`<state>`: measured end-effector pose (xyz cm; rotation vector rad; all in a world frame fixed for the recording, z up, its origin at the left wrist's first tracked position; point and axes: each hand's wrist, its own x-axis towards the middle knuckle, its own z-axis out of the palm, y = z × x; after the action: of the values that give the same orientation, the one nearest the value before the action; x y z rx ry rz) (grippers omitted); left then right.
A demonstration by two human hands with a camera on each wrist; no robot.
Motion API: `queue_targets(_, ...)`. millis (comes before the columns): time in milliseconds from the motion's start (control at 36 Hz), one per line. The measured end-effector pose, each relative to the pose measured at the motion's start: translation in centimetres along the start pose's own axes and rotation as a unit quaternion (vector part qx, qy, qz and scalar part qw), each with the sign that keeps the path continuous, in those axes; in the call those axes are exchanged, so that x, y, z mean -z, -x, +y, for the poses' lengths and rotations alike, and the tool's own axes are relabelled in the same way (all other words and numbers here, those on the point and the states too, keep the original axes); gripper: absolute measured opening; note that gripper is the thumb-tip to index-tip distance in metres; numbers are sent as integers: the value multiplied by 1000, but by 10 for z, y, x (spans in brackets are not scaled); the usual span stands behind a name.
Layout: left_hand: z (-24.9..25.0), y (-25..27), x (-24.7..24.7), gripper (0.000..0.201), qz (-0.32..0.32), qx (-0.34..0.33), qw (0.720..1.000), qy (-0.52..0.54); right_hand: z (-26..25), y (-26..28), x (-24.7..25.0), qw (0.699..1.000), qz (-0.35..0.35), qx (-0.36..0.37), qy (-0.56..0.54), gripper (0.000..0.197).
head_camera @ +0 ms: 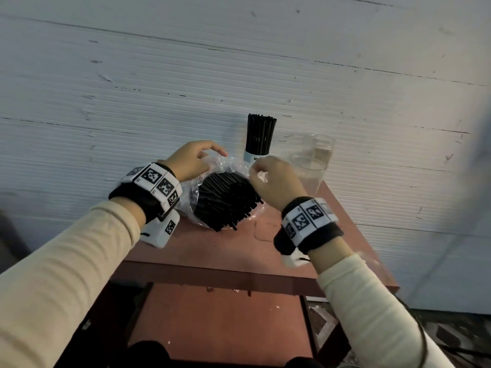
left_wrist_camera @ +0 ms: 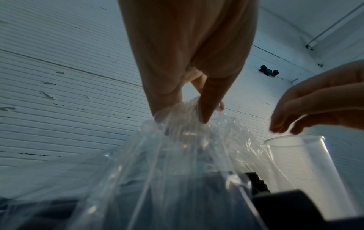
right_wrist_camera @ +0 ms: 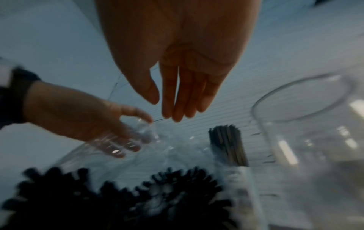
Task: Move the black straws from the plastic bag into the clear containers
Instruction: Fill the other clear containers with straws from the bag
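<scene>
Our left hand (head_camera: 191,160), at centre-left of the head view, has its fingers curled into the crumpled top of the plastic bag (head_camera: 202,192) and holds the film there; the left wrist view shows the fingertips (left_wrist_camera: 204,115) pressed into the bunched plastic. Our right hand (head_camera: 271,181), just right of centre, hangs over the bag's other side. In the right wrist view its fingers are nearly straight and close together, gripping nothing — though in the head view they look a little bent near the film, so we cannot tell whether they touch it. Between the two hands the bag lies on the reddish table (head_camera: 239,251) with a thick bundle of black straws (head_camera: 225,203) still inside, their ends poking towards the lower edge of the frame. Behind it, near the centre top of the table, one clear container (head_camera: 256,155) already stands packed with upright straws. To its right two clear containers (head_camera: 309,171) look empty. We judge the task roughly a third done — one container filled, most straws still bagged, and the bag mouth probably being opened for another handful.
</scene>
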<state>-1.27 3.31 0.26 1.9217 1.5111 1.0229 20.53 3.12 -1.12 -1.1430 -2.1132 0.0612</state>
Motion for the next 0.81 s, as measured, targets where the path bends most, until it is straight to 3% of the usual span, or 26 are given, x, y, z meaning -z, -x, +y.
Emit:
queue_targets(83, 4, -1, -1, 50, 8, -8, 1000, -13, -15, -17, -30, 994, -111, 9, 1, 25)
queue_targets(194, 10, -4, -4, 41, 29, -16, 999, -33, -29, -35, -56, 968, -231, 20, 97, 32)
queue_targets(361, 15, -10, -2, 28, 44, -16, 999, -28, -29, -55, -78, 969, -206, -21, 135, 36)
queue_targets(472, 10, -15, -1, 34, 43, -11, 998, -49, -24, -61, -86, 966, -212, -34, 147, 48)
queue_targets(639, -1, -18, 3, 49, 40, 0, 997, -67, -25, -62, -85, 946, -275, 11, 173, 48)
queue_targets(750, -3, -18, 7, 52, 40, -12, 996, -82, -25, -68, -88, 938, -315, -21, 145, 47)
queue_targets(805, -3, -19, 10, 53, 45, -17, 995, -85, -24, -69, -92, 944, -301, -31, 135, 46)
